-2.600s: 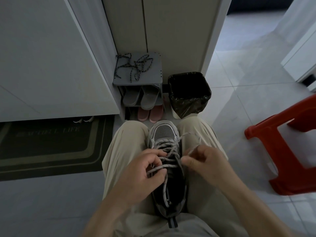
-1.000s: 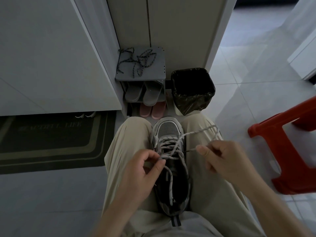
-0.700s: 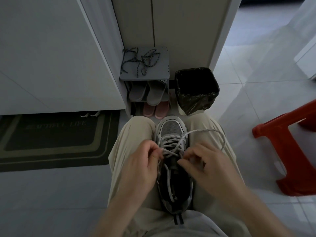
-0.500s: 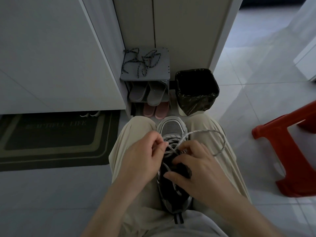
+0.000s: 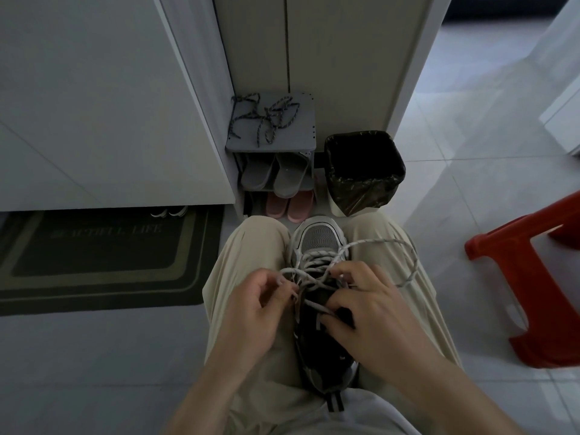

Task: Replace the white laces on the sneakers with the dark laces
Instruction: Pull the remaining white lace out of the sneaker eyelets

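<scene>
A grey and black sneaker (image 5: 318, 238) is wedged between my knees, toe pointing away. Its white lace (image 5: 389, 243) is threaded through the front eyelets and loops out over my right thigh. My left hand (image 5: 251, 306) pinches a strand of the lace at the left of the tongue. My right hand (image 5: 373, 312) rests over the shoe's opening, fingertips on the lace at the crossing and thumb by a loose end. The dark laces (image 5: 266, 119) lie tangled on top of a small grey shoe rack (image 5: 301, 133) ahead.
The rack holds grey slippers (image 5: 273, 174) and pink slippers (image 5: 288, 204). A black-lined bin (image 5: 364, 171) stands to its right. A red plastic stool (image 5: 533, 271) is at the right. A dark doormat (image 5: 100, 255) lies at the left, under a white cabinet.
My right hand drew the white lace out to the right, then came back over the shoe's opening. My left hand stayed at the left eyelets, pinching the lace.
</scene>
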Motion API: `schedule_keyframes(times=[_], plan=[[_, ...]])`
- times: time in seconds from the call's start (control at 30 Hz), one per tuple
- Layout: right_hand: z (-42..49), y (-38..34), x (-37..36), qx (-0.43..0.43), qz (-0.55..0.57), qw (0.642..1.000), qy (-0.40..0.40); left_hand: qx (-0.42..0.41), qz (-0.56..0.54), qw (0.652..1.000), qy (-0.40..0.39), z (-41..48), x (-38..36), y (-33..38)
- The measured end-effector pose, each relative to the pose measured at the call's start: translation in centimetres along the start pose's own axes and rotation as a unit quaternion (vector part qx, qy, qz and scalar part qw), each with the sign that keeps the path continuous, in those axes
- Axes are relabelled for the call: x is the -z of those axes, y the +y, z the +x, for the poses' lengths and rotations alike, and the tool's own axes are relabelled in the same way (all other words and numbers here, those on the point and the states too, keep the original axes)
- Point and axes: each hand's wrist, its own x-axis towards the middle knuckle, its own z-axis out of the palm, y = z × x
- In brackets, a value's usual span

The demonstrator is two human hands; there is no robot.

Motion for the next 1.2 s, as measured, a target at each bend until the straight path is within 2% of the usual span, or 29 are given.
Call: schedule_keyframes(times=[0.07,0.2,0.33,0.43,0.57,0.77,0.9,1.0,1.1,1.2], plan=[[-0.1,0.1,0.0,0.002,0.003,1.0,-0.003,-0.004,-0.021,0.999,0.038,0.4,0.8,0.6],[-0.1,0.0,-0.2,0.005,-0.005,1.0,0.003,-0.014,0.028,0.997,0.072,1.6,1.9,0.7],[0.1,-0.1,-0.4,-0.007,0.003,1.0,0.024,0.038,0.028,0.999,0.003,1.1,0.9,0.4],[0.2,-0.1,-0.5,-0.006,0.0,1.0,0.027,0.044,0.037,0.997,-0.048,0.2,0.5,-0.1],[0.3,-0.1,-0.6,0.006,-0.005,1.0,0.02,0.022,0.056,0.998,0.001,0.0,0.4,-0.1],[0.3,-0.1,-0.8,0.006,-0.035,0.999,0.004,0.035,0.079,0.991,0.106,1.4,3.0,1.0],[0.3,0.2,-0.9,0.002,-0.017,1.0,0.015,0.048,0.151,0.982,0.099,2.2,4.7,0.6],[0.4,0.3,-0.9,0.004,-0.011,1.0,0.017,-0.033,0.214,0.968,0.125,1.2,3.7,0.4],[0.4,0.3,-0.9,0.011,-0.014,1.0,0.022,-0.168,0.282,0.944,0.026,-0.2,1.8,0.4],[0.4,0.4,-0.9,0.013,-0.01,1.0,0.025,-0.213,0.318,0.923,-0.037,-0.7,0.7,-0.2]])
